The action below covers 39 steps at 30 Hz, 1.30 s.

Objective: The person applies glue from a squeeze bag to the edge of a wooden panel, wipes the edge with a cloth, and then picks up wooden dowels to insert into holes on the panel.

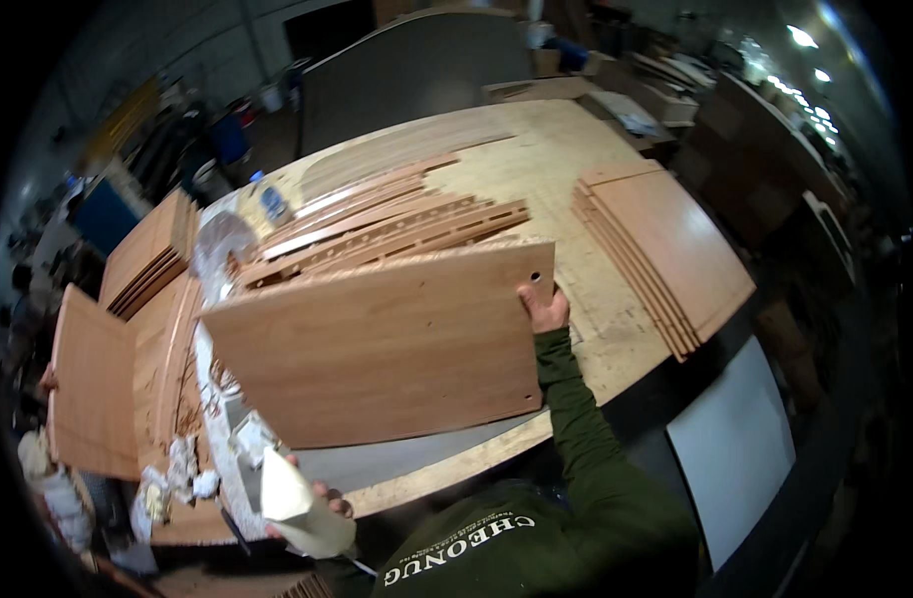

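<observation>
A large reddish-brown wooden panel (377, 344) is lifted over the plywood workbench (546, 164), tilted toward me, with small drilled holes near its right corners. My right hand (544, 307), in a green sleeve, grips the panel's upper right edge. My left hand (322, 498) sits low at the bench's near left corner, closed on a pale folded sheet or cloth (295, 498).
Several long slotted wooden strips (377, 224) lie behind the panel. A stack of matching panels (665, 254) rests on the bench's right side. More panels (118, 329) stand at the left, with crumpled plastic wrap (217, 244). A white board (735, 444) leans below right.
</observation>
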Each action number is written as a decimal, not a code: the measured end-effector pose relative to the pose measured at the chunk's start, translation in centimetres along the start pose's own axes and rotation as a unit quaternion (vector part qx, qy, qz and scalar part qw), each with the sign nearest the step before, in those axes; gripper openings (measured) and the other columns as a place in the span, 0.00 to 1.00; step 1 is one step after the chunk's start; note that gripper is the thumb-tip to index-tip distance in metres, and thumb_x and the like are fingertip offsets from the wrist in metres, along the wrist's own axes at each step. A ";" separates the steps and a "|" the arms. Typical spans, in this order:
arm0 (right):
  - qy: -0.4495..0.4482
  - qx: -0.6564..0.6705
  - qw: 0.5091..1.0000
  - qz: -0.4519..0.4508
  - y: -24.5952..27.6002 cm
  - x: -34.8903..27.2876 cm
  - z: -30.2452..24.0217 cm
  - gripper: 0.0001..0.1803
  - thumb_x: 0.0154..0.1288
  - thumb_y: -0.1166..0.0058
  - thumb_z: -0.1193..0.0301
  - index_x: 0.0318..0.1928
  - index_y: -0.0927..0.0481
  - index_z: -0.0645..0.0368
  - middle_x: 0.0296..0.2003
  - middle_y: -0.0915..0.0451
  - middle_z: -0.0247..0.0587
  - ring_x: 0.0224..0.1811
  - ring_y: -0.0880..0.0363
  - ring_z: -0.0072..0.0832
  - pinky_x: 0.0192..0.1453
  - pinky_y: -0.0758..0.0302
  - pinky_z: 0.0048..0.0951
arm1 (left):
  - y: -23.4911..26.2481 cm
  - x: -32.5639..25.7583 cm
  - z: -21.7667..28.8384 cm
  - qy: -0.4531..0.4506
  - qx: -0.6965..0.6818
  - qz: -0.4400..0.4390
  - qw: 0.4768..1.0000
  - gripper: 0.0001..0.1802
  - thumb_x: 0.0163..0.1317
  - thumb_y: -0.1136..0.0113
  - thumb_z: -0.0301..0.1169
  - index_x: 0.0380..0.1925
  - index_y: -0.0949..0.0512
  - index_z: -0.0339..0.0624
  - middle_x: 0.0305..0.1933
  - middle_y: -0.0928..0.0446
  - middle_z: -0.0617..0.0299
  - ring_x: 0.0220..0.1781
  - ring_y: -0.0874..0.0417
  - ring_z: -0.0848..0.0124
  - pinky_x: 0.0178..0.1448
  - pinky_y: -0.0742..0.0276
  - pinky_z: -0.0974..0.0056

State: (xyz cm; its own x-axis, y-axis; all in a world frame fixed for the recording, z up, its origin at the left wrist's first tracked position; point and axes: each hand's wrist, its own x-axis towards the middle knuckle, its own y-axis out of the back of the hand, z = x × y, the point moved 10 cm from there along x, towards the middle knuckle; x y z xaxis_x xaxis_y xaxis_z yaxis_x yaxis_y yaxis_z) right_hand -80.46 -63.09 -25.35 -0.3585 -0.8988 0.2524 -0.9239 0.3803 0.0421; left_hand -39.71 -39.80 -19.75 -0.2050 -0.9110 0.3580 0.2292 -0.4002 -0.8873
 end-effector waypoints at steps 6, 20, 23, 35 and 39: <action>0.144 0.109 0.982 -0.060 1.6 -4.1 -8.7 0.31 0.47 0.31 0.68 0.50 0.30 0.65 0.42 0.23 0.40 0.46 0.27 0.26 0.48 0.28 0.28 | -5.4 7.8 0.1 0.039 0.021 -0.095 0.994 0.59 0.48 0.33 0.47 0.67 0.69 0.56 0.62 0.44 0.47 0.53 0.29 0.49 0.50 0.30 0.42; 0.158 -0.086 0.983 -0.028 6.6 -6.2 12.6 0.12 0.45 0.39 0.68 0.31 0.19 0.61 0.31 0.20 0.39 0.32 0.22 0.29 0.34 0.26 0.31 | -10.2 10.9 -2.0 -0.045 -0.060 -0.150 0.986 0.30 0.67 0.62 0.38 0.67 0.54 0.52 0.59 0.36 0.55 0.46 0.27 0.59 0.44 0.30 0.57; 0.012 -0.018 1.000 0.001 10.1 1.5 17.6 0.12 0.45 0.39 0.69 0.31 0.20 0.61 0.31 0.20 0.38 0.32 0.22 0.28 0.34 0.26 0.29 | -11.2 5.8 0.7 -0.107 0.036 -0.087 0.990 0.30 0.67 0.62 0.41 0.67 0.54 0.53 0.59 0.35 0.56 0.46 0.28 0.61 0.45 0.32 0.58; 0.456 0.044 0.808 -0.371 -1.8 16.6 -34.2 0.15 0.62 0.51 0.68 0.48 0.25 0.61 0.42 0.21 0.38 0.44 0.22 0.27 0.43 0.25 0.23 | -13.2 -12.1 4.3 -0.382 0.173 0.021 0.907 0.42 0.59 0.51 0.54 0.67 0.54 0.50 0.58 0.37 0.52 0.46 0.28 0.56 0.47 0.28 0.49; 0.670 -0.087 0.638 -0.370 -19.8 -7.9 -43.2 0.19 0.50 0.36 0.65 0.42 0.23 0.60 0.35 0.21 0.35 0.37 0.21 0.25 0.39 0.26 0.24 | -14.3 -18.7 5.9 -0.409 0.176 0.015 0.895 0.42 0.57 0.48 0.54 0.67 0.54 0.53 0.59 0.38 0.52 0.48 0.29 0.54 0.50 0.29 0.45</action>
State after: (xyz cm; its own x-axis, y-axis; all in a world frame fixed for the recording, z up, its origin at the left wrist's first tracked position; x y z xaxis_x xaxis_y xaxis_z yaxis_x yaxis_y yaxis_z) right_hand -53.55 -54.13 13.58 0.7117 0.1021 0.6950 -0.7023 0.0830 0.7070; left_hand -33.57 -17.64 -12.07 0.5384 -0.6329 0.5565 0.5385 -0.2495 -0.8048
